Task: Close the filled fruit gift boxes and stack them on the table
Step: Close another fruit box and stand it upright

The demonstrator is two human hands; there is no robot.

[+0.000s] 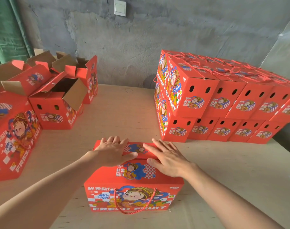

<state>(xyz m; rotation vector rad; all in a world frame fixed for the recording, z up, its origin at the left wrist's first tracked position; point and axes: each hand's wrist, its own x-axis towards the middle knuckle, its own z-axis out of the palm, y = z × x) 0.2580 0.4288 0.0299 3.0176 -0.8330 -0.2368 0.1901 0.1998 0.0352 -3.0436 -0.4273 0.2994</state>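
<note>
While left hand [111,151] and right hand [167,160] press with straight fingers [116,140], red box [132,192] flaps lie nearly shut; open surface [124,109] ahead.

The near box [134,199] carries "FRESH FRUIT" in white capitals along the bottom of its front face. Chinese characters beginning 鲜果 stand at its top left and again on its lid. "FRESH FRUIT" also runs up the left box [13,138] and the end faces of the stacked boxes [174,96] at right. Smaller logos are too blurred to read.

Left hand [113,152], right hand [168,160] on box [132,198]
</note>
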